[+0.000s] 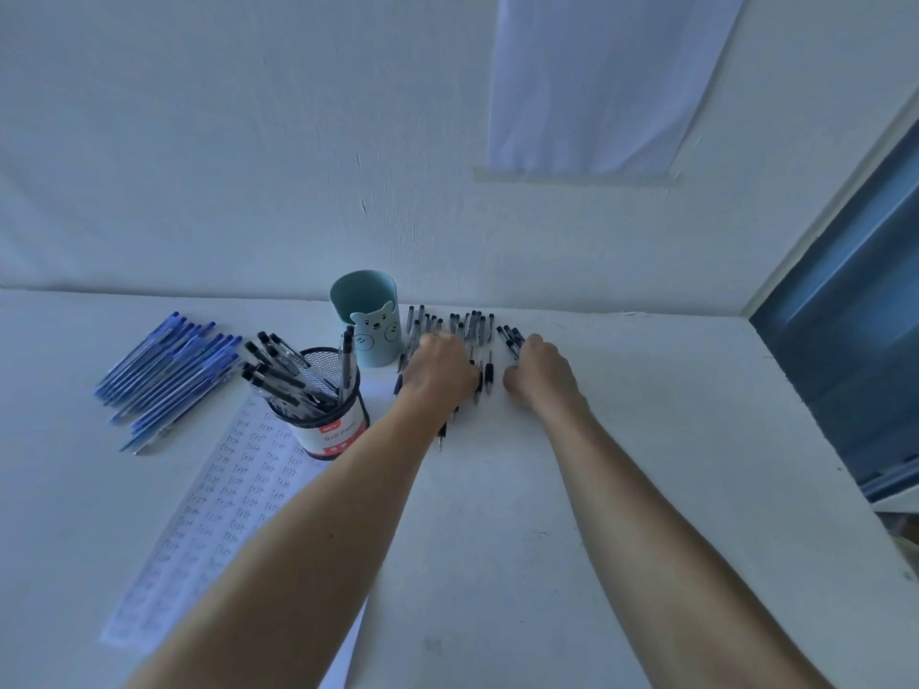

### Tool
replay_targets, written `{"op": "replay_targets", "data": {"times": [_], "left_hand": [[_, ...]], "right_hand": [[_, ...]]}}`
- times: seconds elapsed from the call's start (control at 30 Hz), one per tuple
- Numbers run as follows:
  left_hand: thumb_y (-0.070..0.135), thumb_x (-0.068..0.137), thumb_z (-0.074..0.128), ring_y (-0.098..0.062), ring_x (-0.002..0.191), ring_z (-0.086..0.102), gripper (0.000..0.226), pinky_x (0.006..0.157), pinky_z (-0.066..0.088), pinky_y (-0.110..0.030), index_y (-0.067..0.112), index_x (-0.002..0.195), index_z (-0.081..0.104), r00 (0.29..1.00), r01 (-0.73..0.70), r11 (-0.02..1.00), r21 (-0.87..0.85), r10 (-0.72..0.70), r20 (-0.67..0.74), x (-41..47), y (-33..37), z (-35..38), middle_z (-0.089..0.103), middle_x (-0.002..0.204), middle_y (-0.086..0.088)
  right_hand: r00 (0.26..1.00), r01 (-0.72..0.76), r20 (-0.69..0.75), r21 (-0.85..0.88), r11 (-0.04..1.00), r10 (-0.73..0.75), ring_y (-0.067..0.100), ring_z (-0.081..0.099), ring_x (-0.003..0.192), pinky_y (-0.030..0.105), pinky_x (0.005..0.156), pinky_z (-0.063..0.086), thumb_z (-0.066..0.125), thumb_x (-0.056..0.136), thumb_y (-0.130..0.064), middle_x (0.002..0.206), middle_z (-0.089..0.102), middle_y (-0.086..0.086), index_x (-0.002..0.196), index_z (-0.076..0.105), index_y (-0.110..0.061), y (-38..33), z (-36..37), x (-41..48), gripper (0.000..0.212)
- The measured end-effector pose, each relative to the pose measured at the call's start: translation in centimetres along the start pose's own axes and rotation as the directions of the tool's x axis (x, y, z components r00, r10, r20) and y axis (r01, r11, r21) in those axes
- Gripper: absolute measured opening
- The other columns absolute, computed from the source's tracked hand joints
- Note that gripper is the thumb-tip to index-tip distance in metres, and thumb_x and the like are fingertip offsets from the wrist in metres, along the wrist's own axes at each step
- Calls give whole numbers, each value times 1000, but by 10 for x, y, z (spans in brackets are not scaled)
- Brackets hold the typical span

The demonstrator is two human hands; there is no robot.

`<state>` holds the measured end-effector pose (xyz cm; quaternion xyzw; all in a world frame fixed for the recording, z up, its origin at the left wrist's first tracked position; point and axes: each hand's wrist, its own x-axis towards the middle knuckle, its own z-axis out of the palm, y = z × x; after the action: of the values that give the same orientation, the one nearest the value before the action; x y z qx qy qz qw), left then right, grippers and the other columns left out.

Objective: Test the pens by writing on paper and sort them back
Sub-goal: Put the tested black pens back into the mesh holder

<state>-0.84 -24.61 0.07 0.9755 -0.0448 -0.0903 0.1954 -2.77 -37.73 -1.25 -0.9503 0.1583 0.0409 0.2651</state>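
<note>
At the far edge of the bench (646,440): left hand (440,365) and right hand (539,372) both lie back-up on a row of black pens (472,324), close together but not touching.
Left hand: fingers bent down over several pens, a few barrels poking out beneath the wrist; whether it grips any I cannot tell.
Right hand: knuckles bunched, fingers curled down at the right end of the row, a few pen ends fanning out past them; its hold is hidden, so I cannot tell.
Black pens: laid side by side along the wall (199,166), just right of the bear cup (365,315).
Bear cup: teal, upright, near the wall.
Mesh cup (328,420): black, upright, just left of and nearer than the bear cup, packed with clear black-capped pens leaning left; it stands on the top of the paper (224,489).
Paper: white sheet with handwritten rows of "Test", passing under the left forearm.
Blue pens (169,370): loose heap lying well to the left.
Taped sheet (597,82): white, on the wall above the hands.
</note>
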Motion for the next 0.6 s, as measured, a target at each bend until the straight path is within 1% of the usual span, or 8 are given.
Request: {"op": "replay_targets", "data": {"times": [0.07, 0.17, 0.27, 0.33, 0.37, 0.43, 0.53, 0.6], "left_hand": [[18, 97, 51, -34, 113, 57, 31, 82, 42, -35, -1, 121, 55, 1000, 0, 1000, 3, 0, -31, -5, 0, 3, 57, 123, -19], [16, 99, 49, -35, 113, 57, 30, 82, 42, -36, -1, 122, 55, 999, -11, 1000, 23, 12, -46, -13, 0, 6, 58, 125, -19], [14, 100, 46, -35, 113, 58, 30, 83, 44, -36, -3, 123, 52, 1000, 3, 1000, 8, -3, -7, -21, 1, 3, 58, 124, -20], [9, 99, 41, -35, 110, 59, 29, 81, 45, -39, -3, 125, 45, 997, 56, 998, -13, -55, 48, -25, 1, 1, 57, 122, -20], [7, 99, 39, -36, 107, 59, 28, 79, 46, -41, -2, 125, 42, 994, 89, 995, -34, -87, 69, -26, 0, -1, 57, 120, -20], [8, 97, 37, -35, 101, 56, 27, 77, 44, -41, -1, 123, 38, 988, 129, 988, -79, -121, 91, -26, -3, -5, 58, 116, -21], [15, 100, 41, -35, 102, 54, 30, 79, 40, -39, -2, 124, 36, 993, 106, 985, -138, -97, 71, -28, -6, -11, 53, 112, -20], [24, 102, 44, -31, 97, 50, 38, 81, 37, -36, -3, 129, 38, 997, 81, 971, -223, -77, 27, -32, -9, -12, 48, 107, -16]], "right_hand": [[1000, -12, 4, 6, 1000, 12, 36, 54, 101, 33, 74, 37, 45, 93, -6, 120, 52, 19, 118, 44, 2, 1, -1, -6, 27], [999, -42, 11, 31, 999, 42, 38, 54, 109, 32, 76, 37, 45, 92, -10, 120, 52, 19, 118, 45, 1, 4, -3, -16, 29], [995, -94, 36, 94, 991, 91, 34, 51, 96, 31, 74, 38, 46, 88, -12, 106, 52, 14, 109, 48, -2, 5, -8, -23, 23], [993, -111, 51, 139, 984, 104, 29, 49, 83, 29, 64, 37, 46, 87, -12, 91, 50, 7, 91, 47, -6, 5, -12, -28, 8], [992, -115, 61, 156, 981, 107, 26, 49, 76, 28, 59, 34, 46, 86, -12, 84, 49, 5, 82, 45, -8, 5, -14, -31, 6], [991, -123, 80, 201, 972, 108, 23, 47, 65, 26, 54, 32, 46, 84, -11, 75, 50, 6, 72, 41, -10, 6, -17, -36, 14], [989, -146, 74, 324, 935, 129, 25, 47, 57, 28, 57, 37, 45, 78, -10, 66, 54, 10, 68, 43, -9, 8, -17, -45, 11], [988, -156, 62, 397, 905, 143, 24, 42, 57, 28, 57, 34, 45, 76, -10, 65, 48, 8, 68, 40, -12, 7, -17, -51, 9]]}}
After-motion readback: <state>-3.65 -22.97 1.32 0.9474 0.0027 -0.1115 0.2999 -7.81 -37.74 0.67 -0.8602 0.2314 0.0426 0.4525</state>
